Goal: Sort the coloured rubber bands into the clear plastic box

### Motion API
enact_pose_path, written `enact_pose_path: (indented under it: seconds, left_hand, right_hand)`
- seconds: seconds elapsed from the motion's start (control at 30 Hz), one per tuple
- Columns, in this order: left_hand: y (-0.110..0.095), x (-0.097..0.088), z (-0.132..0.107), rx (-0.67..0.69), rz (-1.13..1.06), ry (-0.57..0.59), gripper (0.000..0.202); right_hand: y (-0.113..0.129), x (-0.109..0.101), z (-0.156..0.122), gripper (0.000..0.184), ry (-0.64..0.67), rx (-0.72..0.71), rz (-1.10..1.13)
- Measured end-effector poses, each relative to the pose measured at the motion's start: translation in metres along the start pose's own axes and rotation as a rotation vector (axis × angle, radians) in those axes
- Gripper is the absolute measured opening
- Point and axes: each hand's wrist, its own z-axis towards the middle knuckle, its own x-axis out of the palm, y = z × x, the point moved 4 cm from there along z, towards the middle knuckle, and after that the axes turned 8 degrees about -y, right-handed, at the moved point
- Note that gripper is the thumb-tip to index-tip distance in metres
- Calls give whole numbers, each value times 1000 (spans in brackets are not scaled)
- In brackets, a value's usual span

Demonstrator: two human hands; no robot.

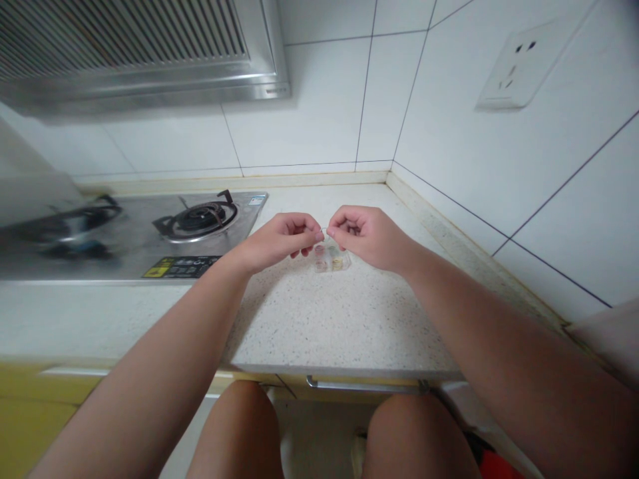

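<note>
My left hand point(294, 234) and my right hand point(360, 233) meet above the counter, thumbs and forefingers pinched close together. Between their fingertips shows a thin, pale, curved strand point(324, 230), too small to name surely. Both pinches seem to be on it. Just below lies a small clear plastic box with compartments point(344, 264), holding tiny pinkish and yellowish pieces. The hands partly cover its far side. What the pieces are cannot be made out.
The speckled white countertop point(344, 326) runs to a tiled wall corner. A gas stove point(200, 216) is on the left, under a metal range hood point(174, 86). A wall socket point(516, 66) is at upper right. A drawer handle point(364, 386) sits below the counter edge, above my knees.
</note>
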Motion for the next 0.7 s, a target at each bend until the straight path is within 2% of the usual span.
enact_pose_path:
  seconds: [0.7]
  left_hand:
    - [0, 1, 0, -5, 11, 4, 24]
  right_hand:
    - [-4, 0, 0, 19, 15, -7, -38]
